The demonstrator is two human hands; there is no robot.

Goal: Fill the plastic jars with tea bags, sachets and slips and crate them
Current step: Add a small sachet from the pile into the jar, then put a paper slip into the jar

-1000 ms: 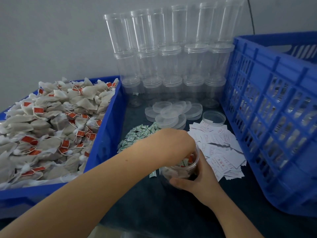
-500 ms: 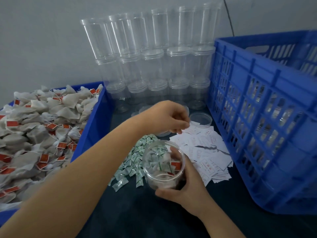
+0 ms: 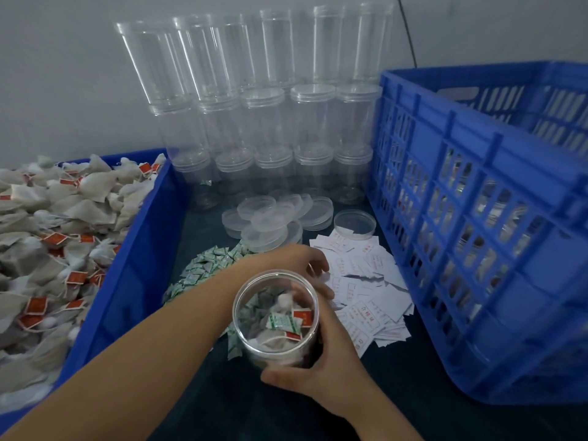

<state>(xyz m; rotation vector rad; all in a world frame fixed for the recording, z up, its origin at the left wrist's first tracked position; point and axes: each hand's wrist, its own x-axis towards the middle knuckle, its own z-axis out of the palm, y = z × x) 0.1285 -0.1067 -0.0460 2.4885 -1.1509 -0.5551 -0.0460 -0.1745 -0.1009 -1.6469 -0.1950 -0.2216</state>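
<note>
My right hand (image 3: pixel 321 367) grips one open jar (image 3: pixel 276 316) holding tea bags and one green sachet (image 3: pixel 281 323); my left hand's (image 3: pixel 294 261) fingers reach, loosely curled, over the slips (image 3: pixel 369 281).

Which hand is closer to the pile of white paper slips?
The left hand. Its fingers reach over the edge of the white paper slips; the right hand grips the jar nearer the person.

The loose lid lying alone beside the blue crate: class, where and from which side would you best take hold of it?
Pinch the lid by its raised rim, coming from above on its near edge. It lies flat and shallow with the crate close on its right, so a side approach looks cramped.
</note>
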